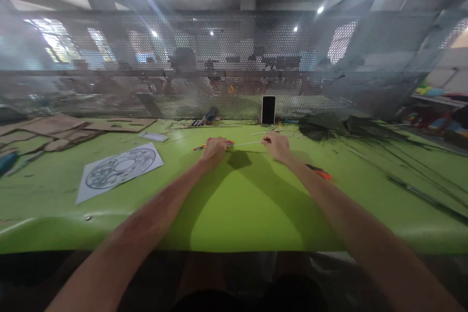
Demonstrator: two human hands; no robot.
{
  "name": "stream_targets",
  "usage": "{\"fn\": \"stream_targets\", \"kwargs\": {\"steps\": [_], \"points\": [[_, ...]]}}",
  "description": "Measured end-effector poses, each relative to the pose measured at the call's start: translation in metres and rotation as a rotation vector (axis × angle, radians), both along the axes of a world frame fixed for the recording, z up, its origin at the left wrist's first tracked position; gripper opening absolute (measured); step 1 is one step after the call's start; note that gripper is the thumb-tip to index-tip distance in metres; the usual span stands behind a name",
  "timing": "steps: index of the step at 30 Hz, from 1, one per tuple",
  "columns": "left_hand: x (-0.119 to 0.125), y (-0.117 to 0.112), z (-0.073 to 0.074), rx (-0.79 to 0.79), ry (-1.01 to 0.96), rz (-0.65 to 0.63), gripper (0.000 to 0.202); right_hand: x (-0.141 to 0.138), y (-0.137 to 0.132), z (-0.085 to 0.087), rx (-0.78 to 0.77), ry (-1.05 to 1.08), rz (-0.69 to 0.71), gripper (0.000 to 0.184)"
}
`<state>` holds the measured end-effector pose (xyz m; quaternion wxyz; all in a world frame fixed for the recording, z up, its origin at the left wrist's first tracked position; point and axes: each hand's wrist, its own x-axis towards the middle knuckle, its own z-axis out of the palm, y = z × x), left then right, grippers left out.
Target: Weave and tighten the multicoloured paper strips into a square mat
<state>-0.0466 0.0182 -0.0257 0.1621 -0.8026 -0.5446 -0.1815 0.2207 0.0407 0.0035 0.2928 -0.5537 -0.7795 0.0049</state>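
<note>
My left hand [215,149] is closed over a small flat multicoloured piece [199,147] on the green table; its bright edges stick out on both sides of the fingers. A thin white strand [246,144] stretches roughly level from there to my right hand [277,146], whose fingertips pinch its far end. Whether the strand is string or a thin stick, I cannot tell. A second thin pale stick [261,132] lies just beyond my right hand. Under my right forearm, a tool with orange handles [323,173] rests partly hidden.
A sheet with a printed ring pattern [120,171] and brown cardboard cut-outs [60,129] lie left, near a small white tray [153,137]. A dark-screened device [268,110] stands upright before the perforated screen [234,48]. Dark mesh-like material [318,126] and long thin rods [427,197] lie right.
</note>
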Motion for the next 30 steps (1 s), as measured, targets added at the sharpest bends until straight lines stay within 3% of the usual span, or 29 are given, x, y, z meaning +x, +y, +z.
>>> {"fn": "stream_targets", "kwargs": {"steps": [8,12,20,24,28,30], "points": [[0.001,0.000,-0.006,-0.023,-0.063,-0.100,0.030,0.006,0.008,-0.008,-0.003,-0.018,-0.029,0.016],[-0.002,0.000,-0.006,-0.064,-0.144,-0.174,0.054,0.012,0.013,-0.009,0.022,0.035,-0.066,0.014],[-0.051,0.021,-0.005,0.070,-0.430,-0.080,0.062,0.033,0.022,-0.007,0.042,0.170,-0.111,0.010],[-0.064,0.029,-0.006,0.061,-0.723,-0.060,0.070,0.036,0.026,-0.009,0.037,0.199,-0.080,0.009],[-0.058,0.028,-0.005,-0.108,-1.100,-0.053,0.078,0.035,0.028,-0.011,0.037,0.203,-0.012,0.009],[-0.054,0.024,-0.003,-0.119,-1.224,-0.075,0.088,0.034,0.029,-0.012,0.042,0.199,0.009,0.009]]}}
